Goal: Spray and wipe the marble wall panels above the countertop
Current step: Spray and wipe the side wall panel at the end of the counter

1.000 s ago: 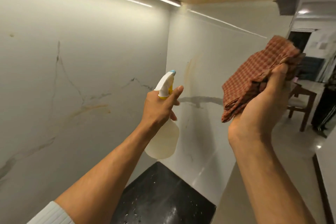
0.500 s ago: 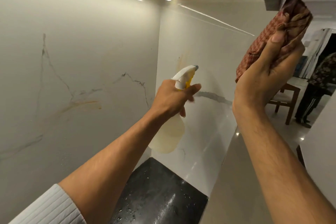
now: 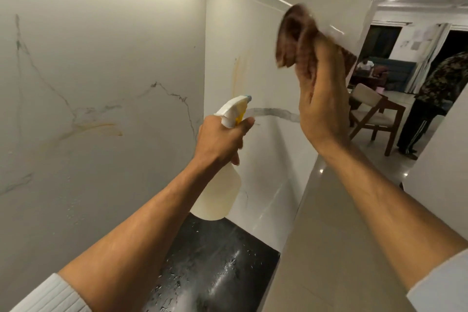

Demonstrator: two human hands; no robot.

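My left hand (image 3: 221, 143) grips a white spray bottle (image 3: 219, 194) by its neck, nozzle pointing at the side marble panel (image 3: 255, 40). My right hand (image 3: 321, 109) holds a red checked cloth (image 3: 295, 40), blurred by motion, pressed high against that side panel near its right edge. The large back marble panel (image 3: 101, 58) on the left has grey veins, an orange stain and fine droplets. A yellowish streak runs down the side panel near the corner.
A black countertop (image 3: 215, 268) with water drops lies below the bottle. A beige ledge (image 3: 329, 235) runs under my right arm. Beyond the wall edge stand a wooden chair (image 3: 374, 114) and a person (image 3: 430, 106) in a patterned shirt.
My right hand has carried the cloth up and left onto the side panel. The left hand with the bottle has stayed roughly in place, and the view has shifted.
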